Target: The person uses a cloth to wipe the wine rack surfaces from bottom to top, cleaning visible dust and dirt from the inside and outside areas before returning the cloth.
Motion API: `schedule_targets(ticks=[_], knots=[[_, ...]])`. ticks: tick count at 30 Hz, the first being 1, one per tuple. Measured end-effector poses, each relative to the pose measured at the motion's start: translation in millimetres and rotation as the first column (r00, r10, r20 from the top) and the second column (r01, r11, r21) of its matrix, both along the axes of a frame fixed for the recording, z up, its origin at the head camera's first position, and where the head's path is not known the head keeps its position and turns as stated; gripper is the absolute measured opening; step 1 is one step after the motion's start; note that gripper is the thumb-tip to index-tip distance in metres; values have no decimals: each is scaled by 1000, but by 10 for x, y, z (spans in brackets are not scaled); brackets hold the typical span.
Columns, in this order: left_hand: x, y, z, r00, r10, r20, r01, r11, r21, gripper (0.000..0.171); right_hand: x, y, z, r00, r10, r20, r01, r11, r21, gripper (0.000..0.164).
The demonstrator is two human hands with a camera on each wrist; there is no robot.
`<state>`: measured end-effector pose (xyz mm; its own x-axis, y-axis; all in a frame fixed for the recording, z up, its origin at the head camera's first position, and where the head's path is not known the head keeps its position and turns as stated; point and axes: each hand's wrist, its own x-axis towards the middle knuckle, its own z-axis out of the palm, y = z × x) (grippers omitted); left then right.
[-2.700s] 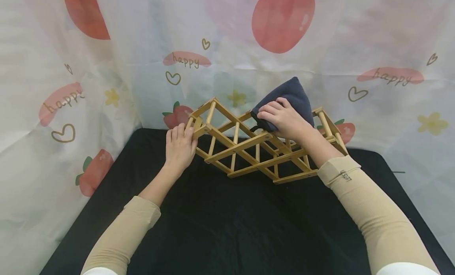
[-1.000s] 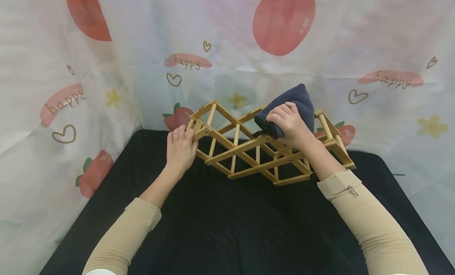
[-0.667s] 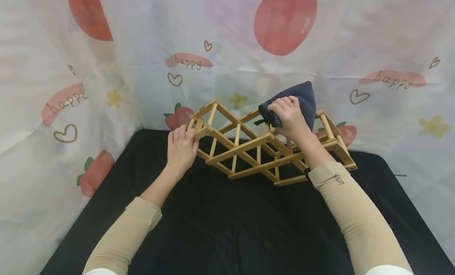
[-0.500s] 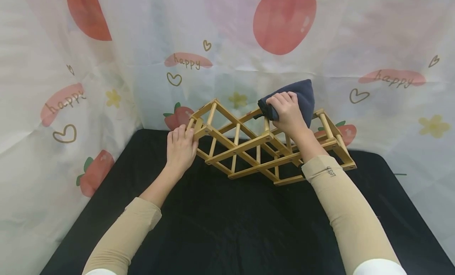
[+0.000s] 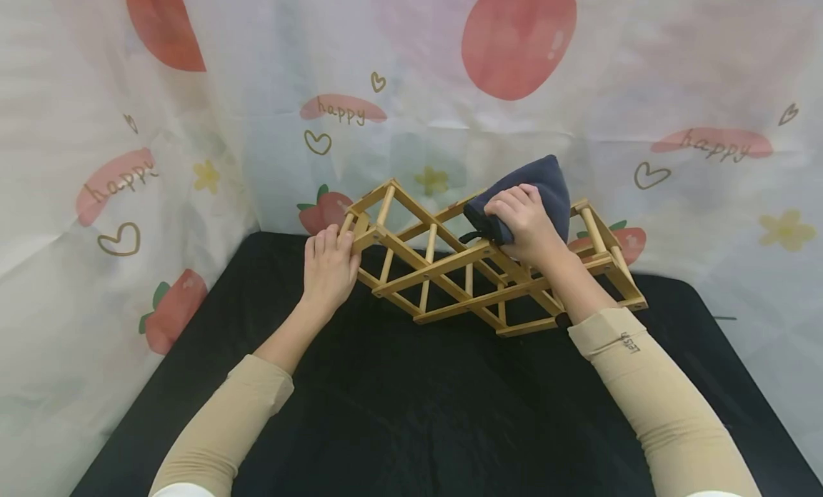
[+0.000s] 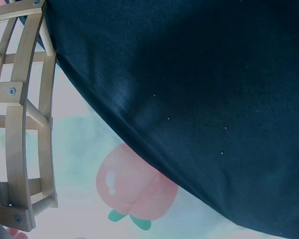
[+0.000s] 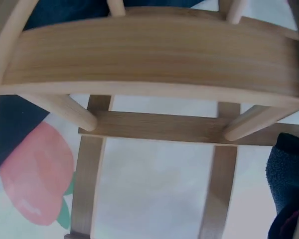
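An expanding lattice rack of light wood (image 5: 427, 273) stands across the far part of the table, its crossed slats joined by round rods. My left hand (image 5: 329, 268) holds its left end, fingers laid over the end bar. A navy cloth with black trim (image 5: 543, 179) is bunched in my right hand (image 5: 527, 226), at the rack's upper right part, and its pointed end sticks up behind the knuckles. In the right wrist view a wide slat of the rack (image 7: 154, 55) fills the upper half, with fuzzy dark cloth (image 7: 289, 169) at the right edge.
Black fabric (image 5: 418, 411) covers the table. Behind and to both sides hangs a pale printed curtain (image 5: 418, 54) with red fruit and lettering, close behind the rack. The left wrist view shows the rounded edge of the black cover (image 6: 134, 147) beside the rack.
My right hand and the navy cloth shift back and forth over the rack's upper right part, most recently downward and slightly toward me. The left hand and the rack stay in place.
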<state>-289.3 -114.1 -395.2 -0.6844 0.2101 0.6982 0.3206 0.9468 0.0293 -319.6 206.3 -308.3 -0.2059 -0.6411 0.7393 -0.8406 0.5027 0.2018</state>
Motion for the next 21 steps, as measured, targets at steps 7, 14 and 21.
schedule_targets(ticks=[7, 14, 21], knots=[[-14, 6, -11, 1000, 5, -19, -5, 1000, -1, 15, 49, 25, 31, 998, 65, 19, -65, 997, 27, 47], [-21, -1, -25, 999, -5, -35, 4, 1000, -10, 15, -115, 40, 16, 999, -28, 27, 27, 1000, 3, 49], [-20, -5, -22, 999, 7, -43, -9, 1000, -27, 16, -276, 27, 15, 984, -165, 70, 165, 986, 4, 44]])
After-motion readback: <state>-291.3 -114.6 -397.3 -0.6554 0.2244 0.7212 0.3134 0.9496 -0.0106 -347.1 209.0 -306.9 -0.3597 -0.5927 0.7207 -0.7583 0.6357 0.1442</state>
